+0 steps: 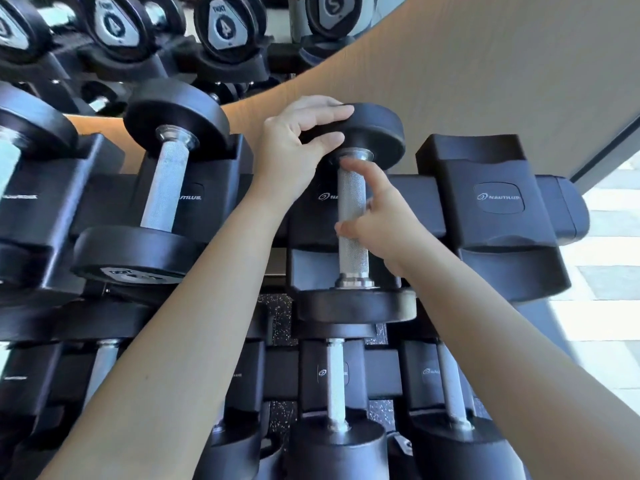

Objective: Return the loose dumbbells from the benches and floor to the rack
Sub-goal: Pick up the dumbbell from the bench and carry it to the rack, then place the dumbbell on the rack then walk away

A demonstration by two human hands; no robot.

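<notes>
A: The left hand is clamped over the far head of the dumbbell, with the fingers laid on top and the thumb tucked under the rim. How is the right hand placed?

B: It is curled loosely round the knurled handle, with the fingertips hooked across the steel near its middle. How firmly it is squeezed cannot be told.

A: And where is the dumbbell found?

B: It is laid in a cradle on the middle tier of the rack, with its handle pointed away from the viewer. Both heads appear to be seated. 1 empty cradle is seen just beside it on the right, and a neighbouring dumbbell is racked on the left.

A: How should it be expected to handle?

B: It is judged dense and heavy for its size, and fully rigid. The dark heads look matte and unlikely to slip, and good purchase is offered by the knurling. The load is best taken round the middle of the handle, where balance is kept. A hold on a head is suited only to steering. Fingers could be nipped between head and cradle, so they are better kept clear of the rim.
</notes>
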